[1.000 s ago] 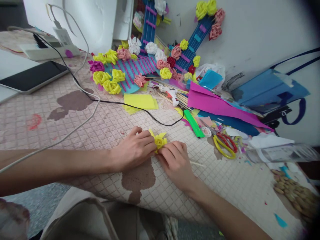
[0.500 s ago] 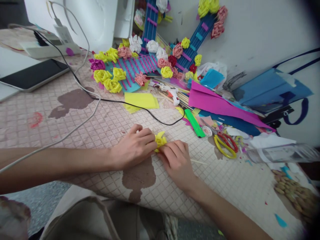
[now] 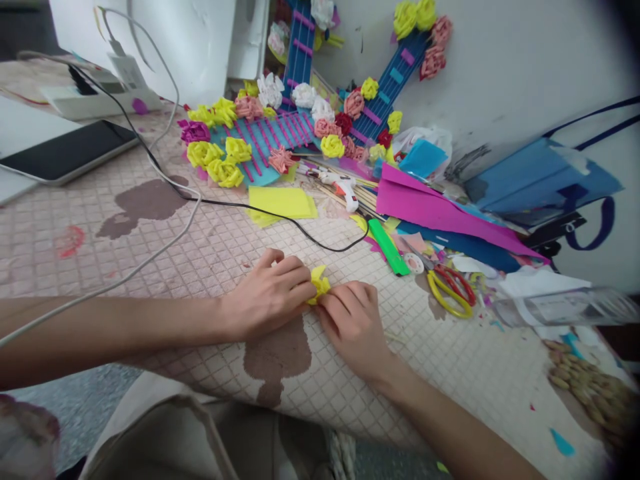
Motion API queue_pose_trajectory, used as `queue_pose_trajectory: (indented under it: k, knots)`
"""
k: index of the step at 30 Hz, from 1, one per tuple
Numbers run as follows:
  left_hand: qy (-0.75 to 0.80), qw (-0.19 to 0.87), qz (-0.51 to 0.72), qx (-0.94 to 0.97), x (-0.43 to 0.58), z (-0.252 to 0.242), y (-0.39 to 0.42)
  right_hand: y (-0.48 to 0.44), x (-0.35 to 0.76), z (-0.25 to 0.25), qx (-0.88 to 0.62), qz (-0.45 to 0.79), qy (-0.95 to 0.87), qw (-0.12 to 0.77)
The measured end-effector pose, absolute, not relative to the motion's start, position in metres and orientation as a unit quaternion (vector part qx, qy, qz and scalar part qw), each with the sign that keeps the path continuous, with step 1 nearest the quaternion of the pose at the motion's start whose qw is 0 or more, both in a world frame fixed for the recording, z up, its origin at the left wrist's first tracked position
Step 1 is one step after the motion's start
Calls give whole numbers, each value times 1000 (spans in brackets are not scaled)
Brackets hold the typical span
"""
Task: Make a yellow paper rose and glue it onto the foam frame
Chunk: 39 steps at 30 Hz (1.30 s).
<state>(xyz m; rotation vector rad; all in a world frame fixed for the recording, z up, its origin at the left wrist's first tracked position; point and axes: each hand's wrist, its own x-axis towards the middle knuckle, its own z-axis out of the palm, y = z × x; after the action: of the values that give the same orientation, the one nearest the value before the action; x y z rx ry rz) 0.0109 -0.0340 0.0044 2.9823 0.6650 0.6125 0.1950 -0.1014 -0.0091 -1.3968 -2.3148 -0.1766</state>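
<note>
A small yellow paper flower (image 3: 319, 283) is held between both hands, just above the quilted table cover (image 3: 210, 267). My left hand (image 3: 274, 293) pinches its left side, fingers curled. On the other side, the fingers of my right hand (image 3: 354, 323) are closed at the flower's lower right edge. A thin pale stick (image 3: 395, 337) pokes out beyond my right hand; most of it is hidden. Beyond the hands lies a stack of yellow paper sheets (image 3: 283, 203).
Paper-flower decorations on blue boards (image 3: 260, 140) stand at the back. A glue gun (image 3: 341, 187), green cutter (image 3: 389, 247), scissors (image 3: 450, 292) and clear bottle (image 3: 570, 305) lie right. A black cord (image 3: 235, 202) crosses the table; a phone (image 3: 70, 151) rests left.
The yellow flower has turned slightly between my fingers, and less of it shows. The stick beyond my right hand has shifted its angle and shows less. Both hands stay nearly in place.
</note>
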Motion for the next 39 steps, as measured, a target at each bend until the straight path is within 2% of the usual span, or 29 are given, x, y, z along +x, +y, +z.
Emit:
queue_pose_trajectory:
  k: [14, 27, 31, 35, 39]
  knots:
    - [210, -3, 197, 958, 10, 2, -34, -101, 194, -11, -508, -64, -838, 189]
    - [202, 6, 199, 959, 10, 2, -34, -103, 194, -9, -496, -49, -839, 216]
    - [202, -7, 190, 961, 9, 1, -32, -103, 197, -4, -499, -47, -828, 252]
    - [213, -14, 191, 958, 7, 1, -29, -102, 212, 3, -498, -9, -819, 285]
    - [218, -16, 194, 956, 7, 1, -27, -98, 228, 5, -515, 50, -822, 240]
